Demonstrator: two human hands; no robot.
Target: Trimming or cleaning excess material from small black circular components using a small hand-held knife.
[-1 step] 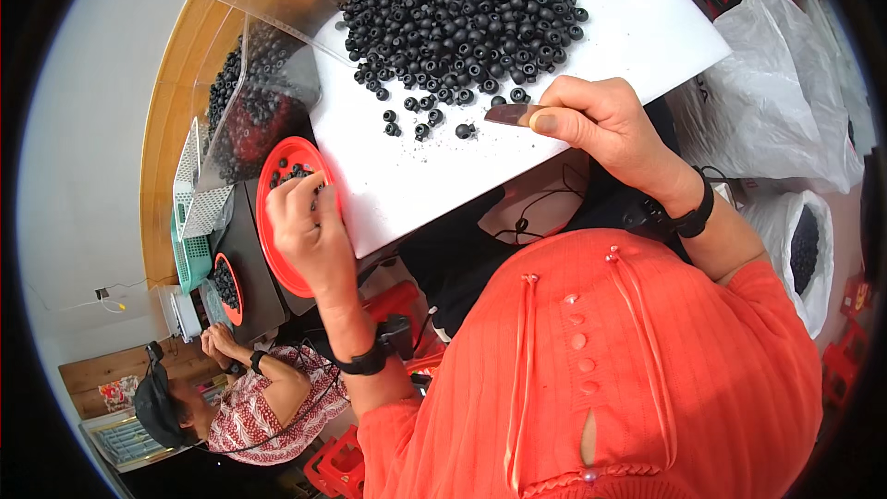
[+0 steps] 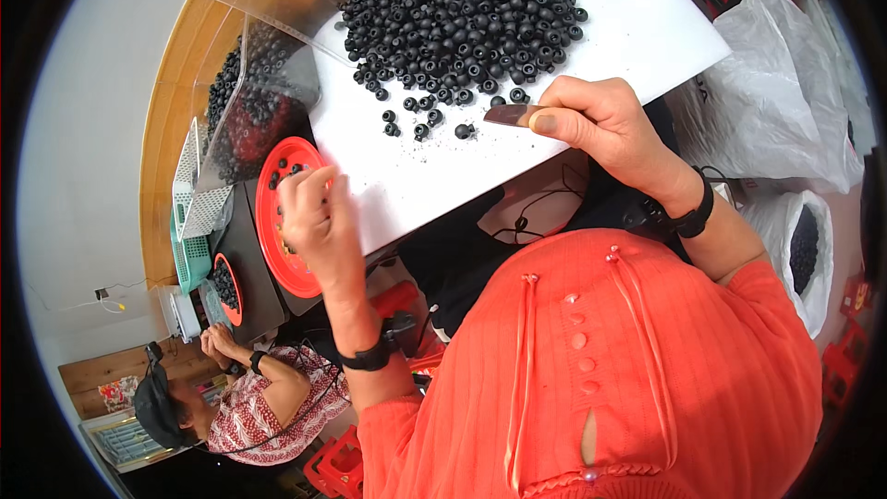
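Note:
My right hand [image 2: 596, 125] grips a small knife [image 2: 506, 115], its short dark blade pointing left just above the white board [image 2: 637, 18]. Near the tip lie several loose black round pieces [image 2: 464, 131] with small openings. Farther back they form a large heap [image 2: 462, 9]. My left hand [image 2: 319, 222] is over the right side of a red plate [image 2: 270, 254], its fingers curled and smeared by motion. Whether it holds anything cannot be made out. More dark pieces [image 2: 277, 176] lie in that plate, partly behind the hand.
A clear plastic bin [image 2: 245, 74] stands beside the heap at the left. Beyond the red plate are a white basket [image 2: 205, 187], a green basket [image 2: 191, 263] and a co-worker [image 2: 249, 407]. White plastic bags [image 2: 767, 83] stand at the right; one holds dark pieces [image 2: 806, 245].
My left hand has shifted slightly right and toward me, uncovering more of the red plate. My right hand and the knife look nearly still.

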